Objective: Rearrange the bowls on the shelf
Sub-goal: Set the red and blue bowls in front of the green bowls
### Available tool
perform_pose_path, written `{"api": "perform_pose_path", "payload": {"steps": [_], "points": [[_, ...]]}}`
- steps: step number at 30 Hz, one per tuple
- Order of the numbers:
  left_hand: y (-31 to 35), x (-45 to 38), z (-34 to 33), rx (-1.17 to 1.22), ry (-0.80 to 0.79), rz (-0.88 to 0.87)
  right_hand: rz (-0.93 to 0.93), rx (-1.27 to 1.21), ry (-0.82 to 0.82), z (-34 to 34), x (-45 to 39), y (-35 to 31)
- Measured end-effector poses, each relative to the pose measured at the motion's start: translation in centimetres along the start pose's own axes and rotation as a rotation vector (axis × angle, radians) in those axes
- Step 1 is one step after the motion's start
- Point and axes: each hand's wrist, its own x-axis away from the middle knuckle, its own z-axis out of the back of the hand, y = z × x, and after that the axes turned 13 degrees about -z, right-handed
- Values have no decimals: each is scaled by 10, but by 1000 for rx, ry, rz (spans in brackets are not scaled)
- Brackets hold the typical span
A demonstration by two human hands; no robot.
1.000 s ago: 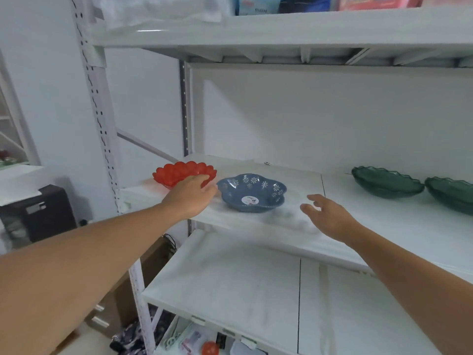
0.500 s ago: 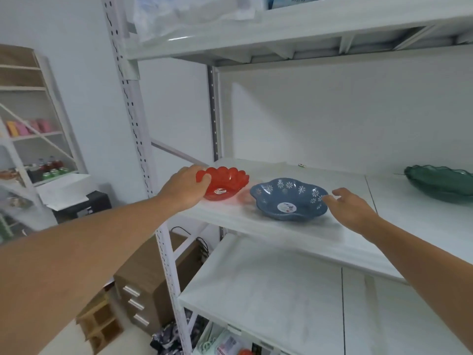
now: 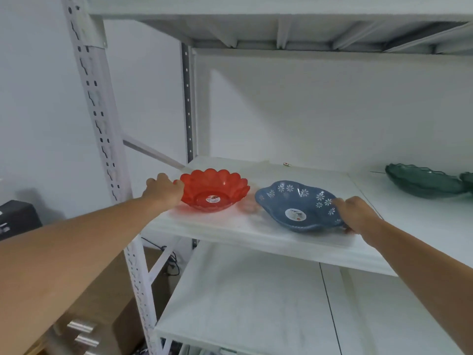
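Now the left hand (image 3: 163, 192) clasps the left rim of the red scalloped bowl (image 3: 214, 190), while the right hand (image 3: 357, 213) pinches the right rim of the blue flowered bowl (image 3: 298, 205). Both bowls sit apart on the white shelf (image 3: 245, 231); green bowls (image 3: 422, 179) stand far right.

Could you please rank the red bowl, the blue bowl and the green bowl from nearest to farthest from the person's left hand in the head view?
1. Red bowl: at the shelf's left end, its rim in the left hand.
2. Blue bowl: middle of the shelf, held by the right hand.
3. Green bowl: far right.
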Motion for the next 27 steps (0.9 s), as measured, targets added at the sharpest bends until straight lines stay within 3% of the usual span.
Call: {"api": "perform_pose_path", "payload": {"steps": [4, 8, 15, 21, 27], "points": [[-10, -23, -4, 102, -95, 45, -129, -10, 29, -4, 6, 1], [-12, -33, -14, 401, -150, 170, -203, -60, 1, -6, 8, 6], [13, -31, -7, 627, -237, 108, -249, -299, -148, -7, 19, -2], [48, -40, -14, 779, -199, 54, -394, -573, -55, 18, 9, -2], [94, -21, -48, 770, -250, 5, -426, -582, 49, 60, -6, 29]]}}
